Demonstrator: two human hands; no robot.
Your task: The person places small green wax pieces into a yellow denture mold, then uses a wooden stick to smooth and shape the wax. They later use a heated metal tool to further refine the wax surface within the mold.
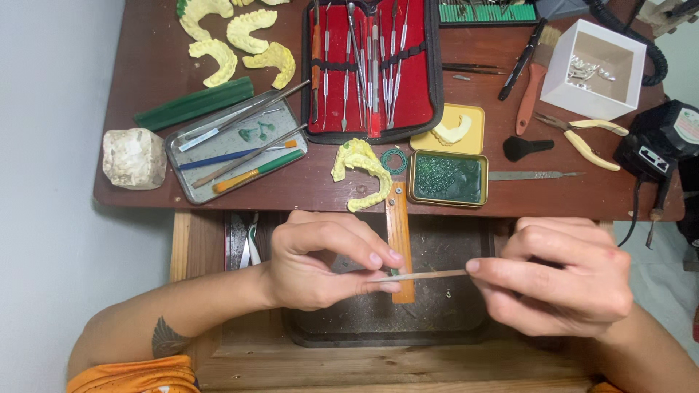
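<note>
My left hand (320, 262) and my right hand (564, 280) hold a thin pale stick-like file (426, 275) level between them, over an open drawer (378, 320). Left thumb and fingers pinch one end, and something small may sit under those fingertips; it is too small to tell. My right forefinger and thumb grip the other end. An orange wooden bench pin (399, 233) juts out from the desk edge just behind the stick.
On the brown desk (145, 80) lie yellow dental casts (233, 36), a red case of metal instruments (371, 65), a metal tray of tools (237, 145), a tin of green wax (448, 178), a white box (593, 69), pliers (590, 138) and a white stone block (133, 158).
</note>
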